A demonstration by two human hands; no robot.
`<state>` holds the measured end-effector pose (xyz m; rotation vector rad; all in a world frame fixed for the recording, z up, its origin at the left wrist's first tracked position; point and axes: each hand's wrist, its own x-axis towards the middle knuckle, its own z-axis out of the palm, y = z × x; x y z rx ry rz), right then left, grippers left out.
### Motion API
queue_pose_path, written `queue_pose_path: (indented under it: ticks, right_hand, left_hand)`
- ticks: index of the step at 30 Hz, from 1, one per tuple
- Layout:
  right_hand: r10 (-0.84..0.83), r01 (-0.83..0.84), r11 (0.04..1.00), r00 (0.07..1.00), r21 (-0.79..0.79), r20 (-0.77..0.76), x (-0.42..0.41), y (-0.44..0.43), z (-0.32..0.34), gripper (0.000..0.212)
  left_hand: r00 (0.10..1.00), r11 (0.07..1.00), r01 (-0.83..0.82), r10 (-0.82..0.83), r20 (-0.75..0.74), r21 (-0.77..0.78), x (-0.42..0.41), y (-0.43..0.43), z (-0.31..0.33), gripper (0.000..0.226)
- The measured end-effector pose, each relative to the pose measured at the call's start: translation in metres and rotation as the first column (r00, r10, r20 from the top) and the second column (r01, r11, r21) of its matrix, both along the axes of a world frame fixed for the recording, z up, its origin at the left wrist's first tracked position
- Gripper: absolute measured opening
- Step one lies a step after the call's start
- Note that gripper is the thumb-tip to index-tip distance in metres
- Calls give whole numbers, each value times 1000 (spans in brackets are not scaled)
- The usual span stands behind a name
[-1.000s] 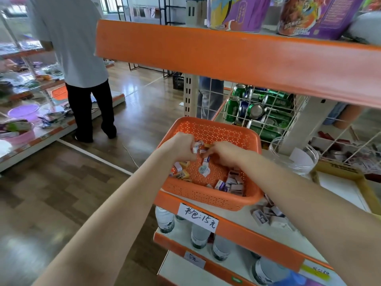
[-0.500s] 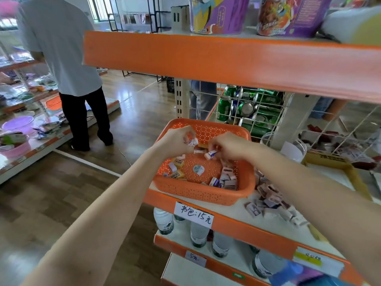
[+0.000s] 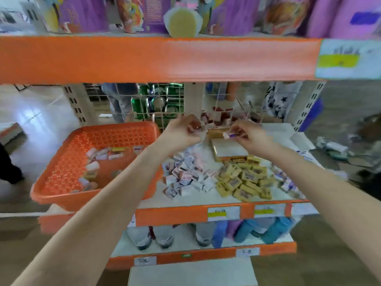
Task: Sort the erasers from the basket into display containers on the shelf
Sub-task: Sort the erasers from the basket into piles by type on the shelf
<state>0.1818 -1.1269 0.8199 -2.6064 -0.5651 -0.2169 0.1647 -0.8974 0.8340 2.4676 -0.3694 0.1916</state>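
One basket (image 3: 115, 125); left hand (image 3: 181, 131), right hand (image 3: 250, 136) pinch erasers (image 3: 229, 134).

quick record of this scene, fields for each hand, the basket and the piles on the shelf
left hand: pinches a reddish eraser above the shelf
right hand: pinches a purple-marked eraser near the box
basket: orange, at the shelf's left, some erasers inside
piles: pinkish pile beside yellow pile, loose on the shelf

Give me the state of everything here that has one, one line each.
orange basket, partly filled with loose erasers
left hand, gripping small erasers
right hand, pinching one purple-marked eraser
yellow erasers, heaped loose on shelf
pink-white erasers, heaped loose beside them
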Motion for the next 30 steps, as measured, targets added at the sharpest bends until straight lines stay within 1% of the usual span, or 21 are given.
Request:
queue_pose_path:
  ticks: [1, 3, 8, 12, 14, 17, 21, 25, 30]
  right_hand:
    - [-48, 49, 999, 999, 9, -19, -5, -21, -2, 26]
    - [-157, 158, 987, 986, 16, -55, -17, -60, -4, 25]
    - [-357, 357, 934, 934, -2, -4, -54, -145, -14, 21]
    - [-477, 477, 879, 879, 15, -9, -81, -180, -29, 25]
    - [-495, 494, 869, 867, -27, -54, -91, -188, -39, 27]
    - [-480, 474, 877, 872, -86, -97, -100, -194, -52, 28]
    - [-455, 452, 890, 886, -54, -87, -105, -196, -61, 28]
    - [-472, 470, 882, 878, -36, -81, -104, -199, -65, 26]
    - [-464, 463, 886, 882, -26, -85, -105, -199, -66, 22]
  left_hand:
    - [1000, 1000, 13, -12, -7, 26, 3, -17, -3, 17]
    - [997, 995, 72, -71, -21, 65, 5, -50, -9, 19]
    - [970, 971, 234, -231, -77, 40, 4, -126, -24, 28]
    - [950, 955, 284, -268, -159, 83, 4, -178, -37, 27]
    - [946, 944, 302, -279, -164, 134, 3, -198, -44, 30]
    - [961, 949, 269, -252, -118, 165, -2, -220, -52, 34]
    - [976, 961, 214, -203, -77, 176, -2, -235, -61, 34]
    - [989, 979, 144, -141, -37, 141, 2, -240, -70, 32]
    - [992, 985, 125, -128, 14, 116, 11, -249, -72, 26]
